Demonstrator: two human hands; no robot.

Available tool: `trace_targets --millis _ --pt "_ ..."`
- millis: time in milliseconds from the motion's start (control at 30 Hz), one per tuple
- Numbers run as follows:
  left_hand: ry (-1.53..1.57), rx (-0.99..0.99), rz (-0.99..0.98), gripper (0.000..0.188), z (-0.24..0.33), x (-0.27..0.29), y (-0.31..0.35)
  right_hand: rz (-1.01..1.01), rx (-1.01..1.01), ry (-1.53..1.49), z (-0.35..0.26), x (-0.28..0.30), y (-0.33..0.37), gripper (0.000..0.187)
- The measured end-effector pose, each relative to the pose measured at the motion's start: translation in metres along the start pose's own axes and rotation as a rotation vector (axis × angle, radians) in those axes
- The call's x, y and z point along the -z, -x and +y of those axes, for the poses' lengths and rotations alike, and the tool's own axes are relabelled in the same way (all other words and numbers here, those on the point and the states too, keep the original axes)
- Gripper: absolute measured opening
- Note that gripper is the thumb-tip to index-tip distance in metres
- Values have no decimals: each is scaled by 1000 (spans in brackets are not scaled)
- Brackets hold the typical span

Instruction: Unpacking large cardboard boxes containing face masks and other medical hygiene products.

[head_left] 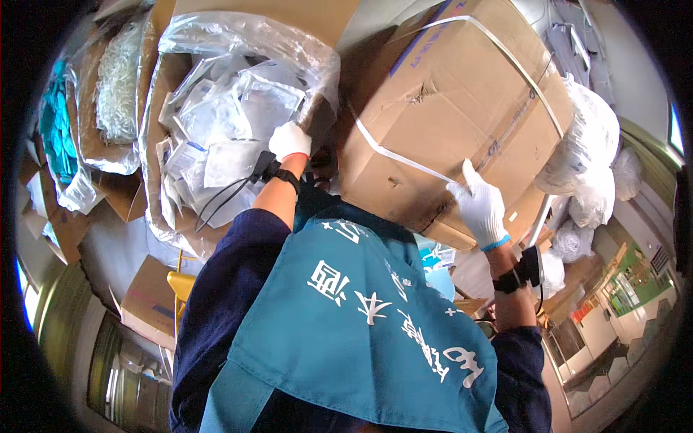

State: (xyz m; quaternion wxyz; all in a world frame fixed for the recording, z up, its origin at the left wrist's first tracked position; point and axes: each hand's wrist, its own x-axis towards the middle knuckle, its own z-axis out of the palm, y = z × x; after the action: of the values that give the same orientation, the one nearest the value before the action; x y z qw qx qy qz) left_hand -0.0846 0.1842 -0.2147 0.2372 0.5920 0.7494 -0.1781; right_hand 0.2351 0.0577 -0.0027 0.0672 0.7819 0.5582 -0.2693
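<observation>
White-gloved right hand (478,206) lies open against the strapped brown cardboard box (447,108); the gloved left hand (289,139), curled closed, touches the clear plastic bag of packets (231,108).

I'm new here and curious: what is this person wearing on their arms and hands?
Both the left hand and the right hand wear white gloves, the right with a blue cuff edge. Each wrist carries a black strap with a small black device; cables hang from them. Dark navy sleeves are pushed up the forearms.
</observation>
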Motion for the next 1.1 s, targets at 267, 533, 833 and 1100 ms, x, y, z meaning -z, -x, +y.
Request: trace_targets --millis 267,533,833,1100 --pt "79 -74 -7 80 -11 40 40 144 142 130 16 -15 -20 52" --pt "-146 -13 0 92 -132 11 158 300 129 263 18 -45 -9 57" --pt "-215 -5 -63 33 -212 -95 137 338 -77 195 9 -63 -16 60" --pt "-185 -27 -110 23 -202 -88 136 451 30 147 -7 -81 28 57"
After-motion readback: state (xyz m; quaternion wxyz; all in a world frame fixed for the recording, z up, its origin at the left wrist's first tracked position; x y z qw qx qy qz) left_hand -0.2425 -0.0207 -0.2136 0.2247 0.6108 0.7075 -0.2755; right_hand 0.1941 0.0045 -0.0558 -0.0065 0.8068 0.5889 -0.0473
